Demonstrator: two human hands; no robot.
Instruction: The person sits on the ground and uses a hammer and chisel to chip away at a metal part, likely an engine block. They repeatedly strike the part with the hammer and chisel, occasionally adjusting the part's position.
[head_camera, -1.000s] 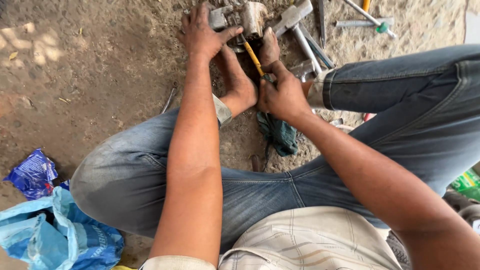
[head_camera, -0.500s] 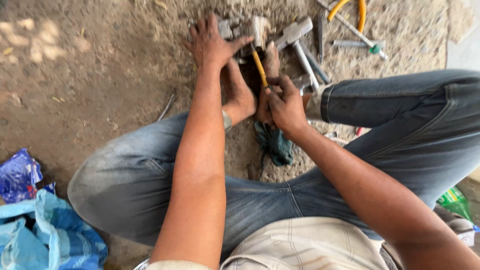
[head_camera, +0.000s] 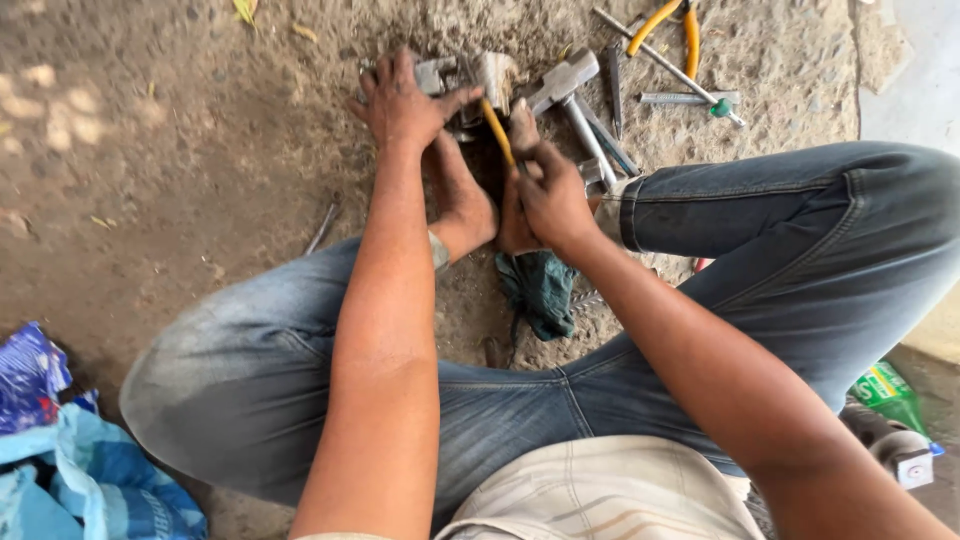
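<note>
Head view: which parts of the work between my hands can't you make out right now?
- Metal part: mostly covered by the left hand; its shape is unclear.
- Yellow-handled tool: its grip end is hidden inside the right hand, its tip lost against the metal part.
- Yellow-handled pliers: cut off by the top edge.
- Green cloth: partly tucked under the feet and right wrist.

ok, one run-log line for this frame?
left hand: pressing on grey metal part | right hand: gripping yellow-handled tool | feet: beside part | hammer: on ground
</note>
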